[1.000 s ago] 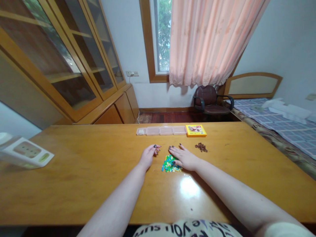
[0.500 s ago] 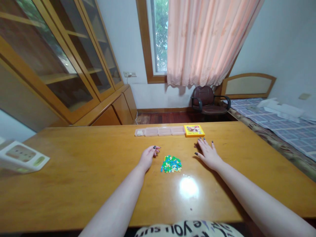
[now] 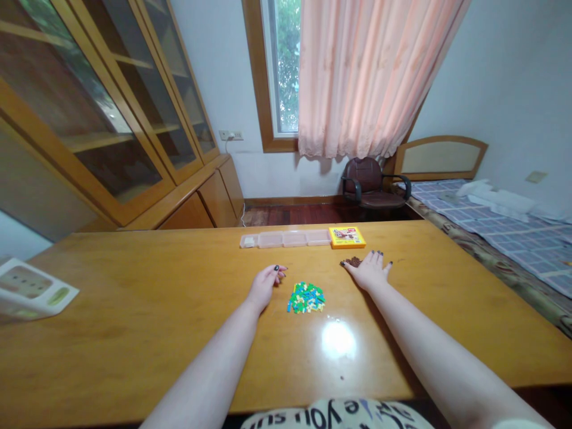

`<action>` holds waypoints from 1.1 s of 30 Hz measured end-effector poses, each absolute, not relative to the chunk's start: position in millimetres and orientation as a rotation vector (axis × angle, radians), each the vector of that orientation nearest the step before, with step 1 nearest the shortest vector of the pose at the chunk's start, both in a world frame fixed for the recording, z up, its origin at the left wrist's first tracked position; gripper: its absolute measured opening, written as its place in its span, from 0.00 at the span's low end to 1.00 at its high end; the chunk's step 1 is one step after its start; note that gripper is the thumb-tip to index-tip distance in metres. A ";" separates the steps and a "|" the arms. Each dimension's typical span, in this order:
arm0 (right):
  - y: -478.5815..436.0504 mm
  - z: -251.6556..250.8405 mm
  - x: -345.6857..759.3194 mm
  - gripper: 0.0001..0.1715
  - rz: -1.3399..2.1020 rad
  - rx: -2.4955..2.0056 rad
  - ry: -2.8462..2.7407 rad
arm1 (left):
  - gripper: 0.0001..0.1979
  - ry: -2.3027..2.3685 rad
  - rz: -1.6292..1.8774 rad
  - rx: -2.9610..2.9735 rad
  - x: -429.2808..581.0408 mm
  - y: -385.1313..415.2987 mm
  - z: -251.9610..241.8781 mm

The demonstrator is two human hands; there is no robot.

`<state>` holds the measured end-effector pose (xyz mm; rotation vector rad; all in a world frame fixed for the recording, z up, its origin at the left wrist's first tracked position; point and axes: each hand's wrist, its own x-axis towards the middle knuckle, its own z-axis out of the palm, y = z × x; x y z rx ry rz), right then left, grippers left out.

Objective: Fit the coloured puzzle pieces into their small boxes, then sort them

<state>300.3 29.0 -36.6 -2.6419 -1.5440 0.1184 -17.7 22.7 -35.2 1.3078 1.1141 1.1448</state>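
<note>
A loose pile of small green, blue, yellow and cream pieces [image 3: 306, 298] lies on the wooden table [image 3: 179, 333]. Left of it rests my left hand [image 3: 263, 287], its fingers curled together; whether anything is between them is too small to tell. My right hand [image 3: 370, 271] lies palm down with fingers spread, right beside a small heap of brown pieces [image 3: 354, 261] near its thumb. Behind the hands are a clear tray with several compartments [image 3: 295, 239], a small pale item in its left one, and a yellow box [image 3: 347, 238] at its right end.
A white device [image 3: 36, 289] stands at the table's left edge. Tiny bits lie near the light reflection, and a dark speck [image 3: 342, 378] near the front. Beyond the table are a chair [image 3: 373, 185], a bed [image 3: 491, 214] and a glass cabinet [image 3: 134, 107].
My right hand has shifted to the right of the brown heap, which was mostly hidden and now shows. The whole view has moved slightly. My left hand looks nearly the same.
</note>
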 end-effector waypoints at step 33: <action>-8.5 -36.7 271.7 0.62 0.200 -2.663 -1.574 | 0.18 1.126 1.088 1.338 -14.3 19.3 -27.0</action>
